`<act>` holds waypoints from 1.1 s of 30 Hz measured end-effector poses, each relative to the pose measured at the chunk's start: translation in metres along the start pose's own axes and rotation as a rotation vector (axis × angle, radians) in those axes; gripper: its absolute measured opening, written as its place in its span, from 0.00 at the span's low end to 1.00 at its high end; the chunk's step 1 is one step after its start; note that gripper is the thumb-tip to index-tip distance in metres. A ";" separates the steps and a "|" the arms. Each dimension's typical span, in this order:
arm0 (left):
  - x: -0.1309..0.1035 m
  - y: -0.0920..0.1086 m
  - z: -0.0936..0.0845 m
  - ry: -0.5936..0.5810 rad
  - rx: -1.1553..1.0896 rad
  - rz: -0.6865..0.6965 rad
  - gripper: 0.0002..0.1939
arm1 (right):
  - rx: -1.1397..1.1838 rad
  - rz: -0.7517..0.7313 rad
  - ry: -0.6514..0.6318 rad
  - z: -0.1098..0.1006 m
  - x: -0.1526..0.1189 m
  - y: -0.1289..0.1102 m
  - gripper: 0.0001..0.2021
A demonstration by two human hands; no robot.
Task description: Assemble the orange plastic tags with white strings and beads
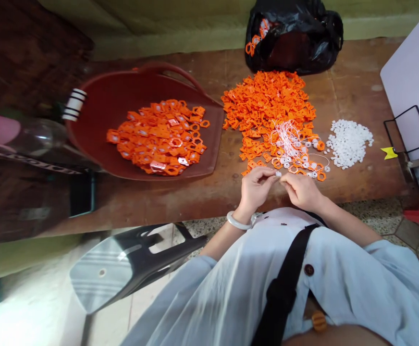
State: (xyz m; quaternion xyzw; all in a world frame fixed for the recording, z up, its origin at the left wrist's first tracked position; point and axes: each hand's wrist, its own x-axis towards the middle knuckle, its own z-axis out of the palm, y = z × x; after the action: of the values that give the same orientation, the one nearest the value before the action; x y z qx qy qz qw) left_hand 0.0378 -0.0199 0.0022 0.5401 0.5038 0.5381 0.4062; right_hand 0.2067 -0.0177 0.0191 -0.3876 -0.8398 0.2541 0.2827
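My left hand (255, 188) is closed in a pinch on a small white piece (278, 174) at its fingertips. Close beside it, my right hand (302, 191) is also closed, thumb against fingers; what it grips is too small to make out. Both hands are held at the table's front edge. Just beyond them lies a bundle of white strings (287, 134) with white discs and orange hexagonal rings (321, 176) among it. A large heap of orange plastic pieces (270, 98) spreads behind the bundle. To the right sits a pile of small white beads (349, 144).
A dark red basket (97, 103) holding several orange pieces stands on the wooden table (123, 204) at left. Behind the heap is a black plastic bag (292, 43). A bottle (43, 137) and phone (82, 193) lie left; a grey stool (123, 269) stands below, a white panel (414, 81) right.
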 end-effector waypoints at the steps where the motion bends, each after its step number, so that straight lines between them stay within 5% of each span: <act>1: 0.000 0.002 0.000 -0.038 -0.020 -0.005 0.05 | -0.002 -0.011 0.018 -0.006 0.003 0.000 0.08; 6: -0.005 0.018 0.000 -0.131 -0.112 -0.073 0.08 | 0.100 0.032 0.093 -0.012 0.018 0.011 0.09; 10: -0.006 0.018 -0.002 -0.018 -0.114 -0.086 0.10 | 0.114 0.107 0.092 0.013 0.009 0.019 0.08; 15: -0.001 0.009 -0.007 0.096 -0.007 -0.035 0.09 | -0.038 -0.041 0.014 0.022 -0.009 0.003 0.09; 22: -0.004 0.023 -0.001 -0.171 -0.055 -0.009 0.07 | 0.074 -0.012 0.165 -0.016 0.011 0.002 0.10; 29: -0.009 0.028 -0.003 0.006 -0.005 0.036 0.06 | 0.164 0.058 0.100 0.019 -0.005 0.012 0.08; 33: -0.007 0.020 -0.004 0.009 0.100 0.079 0.05 | 0.063 0.006 0.012 0.014 -0.014 -0.003 0.08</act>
State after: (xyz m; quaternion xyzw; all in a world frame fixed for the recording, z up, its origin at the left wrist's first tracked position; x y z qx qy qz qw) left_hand 0.0362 -0.0307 0.0213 0.5768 0.5101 0.5301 0.3550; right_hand 0.2034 -0.0330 0.0074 -0.3827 -0.8285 0.2790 0.2988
